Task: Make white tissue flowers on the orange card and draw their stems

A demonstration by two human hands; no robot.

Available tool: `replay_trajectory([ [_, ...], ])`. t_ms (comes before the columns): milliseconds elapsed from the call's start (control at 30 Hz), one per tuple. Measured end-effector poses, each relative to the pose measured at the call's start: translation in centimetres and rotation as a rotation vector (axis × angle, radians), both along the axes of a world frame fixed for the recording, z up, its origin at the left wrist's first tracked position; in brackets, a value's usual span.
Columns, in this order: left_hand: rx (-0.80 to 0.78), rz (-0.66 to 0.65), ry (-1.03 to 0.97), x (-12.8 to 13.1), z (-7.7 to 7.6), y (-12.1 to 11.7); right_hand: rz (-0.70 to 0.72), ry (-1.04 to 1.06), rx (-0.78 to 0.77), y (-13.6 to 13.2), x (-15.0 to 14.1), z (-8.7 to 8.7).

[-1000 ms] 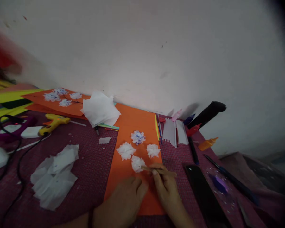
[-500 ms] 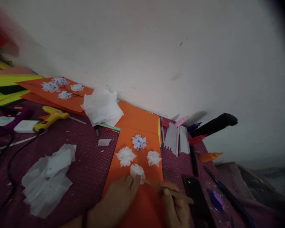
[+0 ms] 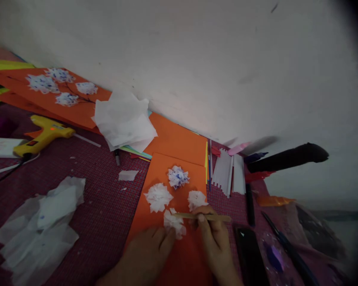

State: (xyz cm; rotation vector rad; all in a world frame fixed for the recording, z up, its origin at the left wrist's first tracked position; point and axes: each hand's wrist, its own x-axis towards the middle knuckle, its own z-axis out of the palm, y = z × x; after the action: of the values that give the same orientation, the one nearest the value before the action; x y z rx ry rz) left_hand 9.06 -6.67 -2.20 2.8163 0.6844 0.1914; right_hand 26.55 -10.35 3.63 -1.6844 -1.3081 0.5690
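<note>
On an orange sheet of card [image 3: 155, 174] lie white crinkled paper flowers. The lowest paper flower [image 3: 174, 224] is under my left hand [image 3: 150, 248], whose fingers press together at its lower left edge. My right hand [image 3: 213, 238] is closed around a thin tan stick [image 3: 217, 217], held nearly level, with its left tip over that flower. The stick's tip is too small to make out clearly. Above are a left flower [image 3: 158, 197], a right flower [image 3: 196, 199] partly behind my right fingers, and a blue-speckled flower [image 3: 178, 177].
To the left are a yellow glue gun [image 3: 44, 137] and loose thin white paper [image 3: 47, 234]. More white sheets [image 3: 125, 121] and an orange card with speckled flowers [image 3: 86, 105] lie behind. On the right are a dark phone [image 3: 250, 254], scissors-like dark tool [image 3: 289, 250] and paint tubes [image 3: 276, 201].
The stick has swung more level, its tip shifting onto the lowest flower. My right hand has moved slightly up and left; my left hand stays at the flower. The view has shifted.
</note>
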Motion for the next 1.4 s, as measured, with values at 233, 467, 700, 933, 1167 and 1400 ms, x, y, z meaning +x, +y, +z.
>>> replay_trajectory([
  [233, -0.082, -0.016, 0.078, 0.1, 1.0, 0.3, -0.028, 0.052, 0.006, -0.4, 0.1, -0.3],
  [467, -0.118, -0.007, 0.100, 0.2, 1.0, 0.5, -0.103, -0.048, 0.050, -0.8, 0.6, 0.3],
  [700, -0.263, 0.082, -0.188, -0.3, 0.7, 0.1, -0.042, -0.031, 0.017, -0.7, 0.2, 0.5],
  [933, -0.434, 0.303, -0.477, -1.6, 3.7, 3.9, 0.035, 0.090, -0.046, -0.5, 0.4, -0.4],
  [1167, -0.358, 0.342, -0.551, -0.9, 7.2, 9.0, 0.111, 0.105, -0.055, -0.8, 0.9, -0.2],
  [1400, -0.250, 0.040, -0.257, 1.2, 4.7, 7.4, 0.141, 0.072, -0.046, -0.6, 1.2, -0.2],
])
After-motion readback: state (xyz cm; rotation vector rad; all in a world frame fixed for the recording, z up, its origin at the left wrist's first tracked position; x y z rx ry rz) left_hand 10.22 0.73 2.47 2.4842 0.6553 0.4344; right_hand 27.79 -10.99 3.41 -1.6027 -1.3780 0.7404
